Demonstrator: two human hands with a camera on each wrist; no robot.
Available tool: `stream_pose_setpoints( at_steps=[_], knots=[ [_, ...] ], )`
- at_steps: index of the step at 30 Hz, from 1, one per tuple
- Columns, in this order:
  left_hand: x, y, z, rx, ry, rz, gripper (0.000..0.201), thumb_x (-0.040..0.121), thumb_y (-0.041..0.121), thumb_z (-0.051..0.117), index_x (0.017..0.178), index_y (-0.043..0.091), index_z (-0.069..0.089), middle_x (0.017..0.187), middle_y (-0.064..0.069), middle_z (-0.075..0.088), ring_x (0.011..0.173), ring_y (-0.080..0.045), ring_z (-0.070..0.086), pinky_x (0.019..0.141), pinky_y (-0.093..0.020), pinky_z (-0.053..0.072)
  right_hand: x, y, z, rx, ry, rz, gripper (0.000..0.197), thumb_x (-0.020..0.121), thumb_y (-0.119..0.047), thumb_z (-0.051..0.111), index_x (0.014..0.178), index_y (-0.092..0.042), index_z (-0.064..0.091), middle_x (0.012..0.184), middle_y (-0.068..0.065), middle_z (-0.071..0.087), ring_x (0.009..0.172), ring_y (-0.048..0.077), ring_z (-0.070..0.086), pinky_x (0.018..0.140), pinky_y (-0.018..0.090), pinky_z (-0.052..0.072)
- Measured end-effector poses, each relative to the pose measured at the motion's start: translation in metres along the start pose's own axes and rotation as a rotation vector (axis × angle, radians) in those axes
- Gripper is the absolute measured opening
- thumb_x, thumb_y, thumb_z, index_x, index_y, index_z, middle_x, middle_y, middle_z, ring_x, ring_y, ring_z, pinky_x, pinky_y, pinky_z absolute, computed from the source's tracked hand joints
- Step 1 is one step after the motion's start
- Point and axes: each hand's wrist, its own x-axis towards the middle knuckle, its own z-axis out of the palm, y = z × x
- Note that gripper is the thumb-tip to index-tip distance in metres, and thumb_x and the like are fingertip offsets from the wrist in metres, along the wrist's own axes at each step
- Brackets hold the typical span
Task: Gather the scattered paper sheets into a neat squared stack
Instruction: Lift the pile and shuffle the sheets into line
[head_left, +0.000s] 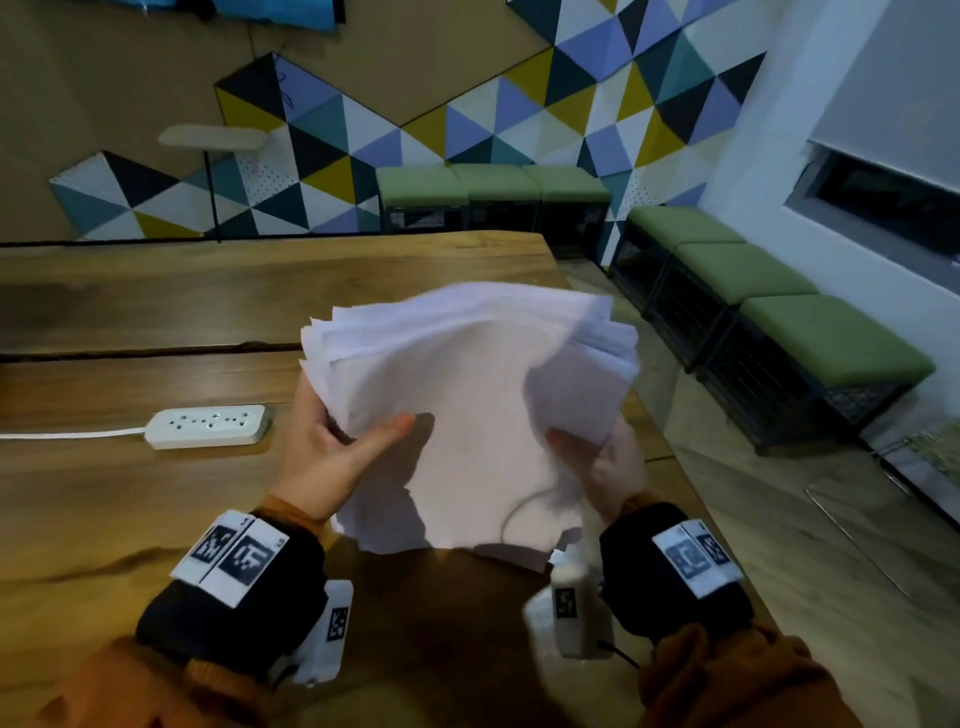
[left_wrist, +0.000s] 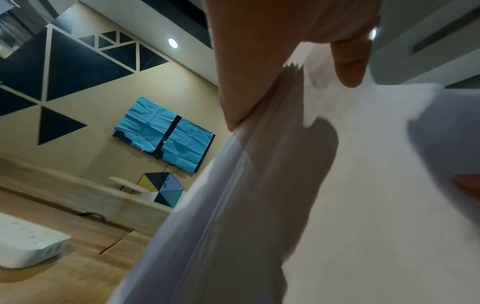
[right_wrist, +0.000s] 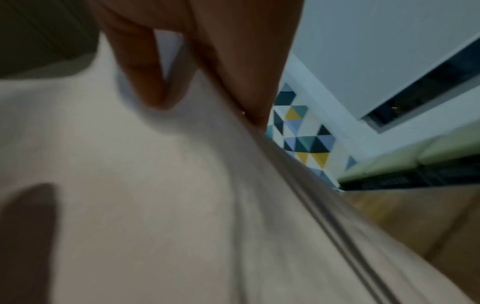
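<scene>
in the centre of the head view, both hands are holding a thick bundle of white paper sheets (head_left: 467, 415) up over the wooden surface (head_left: 130, 493). the left hand (head_left: 332, 447) is gripping the bundle's left edge, its thumb lying across the top sheet and its fingers going behind the pile. the right hand (head_left: 608, 462) is grasping the right edge the same way, thumb on top. the sheets are not lining up: their far edges are fanning out in steps toward the upper middle of the frame, and the near corners are sticking out unevenly at the lower centre. the bundle is bowing between the two grips. in the left wrist view, the sheet edges are showing as a layered band under the thumb. the right wrist view is blurry, though the thumb is lying on the paper there too. a white power strip (head_left: 208, 426) is lying on the surface at the left of the head view, apart from the paper.
</scene>
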Motion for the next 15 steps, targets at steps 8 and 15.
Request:
stream_pose_setpoints(
  at_steps=[8, 15],
  knots=[
    [0.008, 0.007, -0.018, -0.092, -0.032, 0.025, 0.101, 0.043, 0.051, 0.082, 0.128, 0.012, 0.045, 0.125, -0.011, 0.059, 0.116, -0.023, 0.056, 0.086, -0.028, 0.052, -0.002, -0.001, 0.000, 0.098, -0.007, -0.024, 0.063, 0.057, -0.028, 0.071, 0.113, -0.012, 0.047, 0.091, -0.003, 0.061, 0.071, -0.014, 0.059, 0.059, 0.008, 0.048],
    [0.010, 0.009, -0.020, -0.132, -0.086, -0.001, 0.099, 0.045, 0.054, 0.081, 0.129, 0.018, 0.042, 0.122, -0.003, 0.057, 0.112, -0.014, 0.057, 0.086, -0.026, 0.052, -0.002, -0.001, 0.003, 0.070, 0.036, -0.036, 0.044, 0.071, -0.014, 0.064, 0.113, -0.013, 0.049, 0.090, -0.006, 0.062, 0.074, -0.005, 0.060, 0.059, 0.011, 0.049]
  ],
)
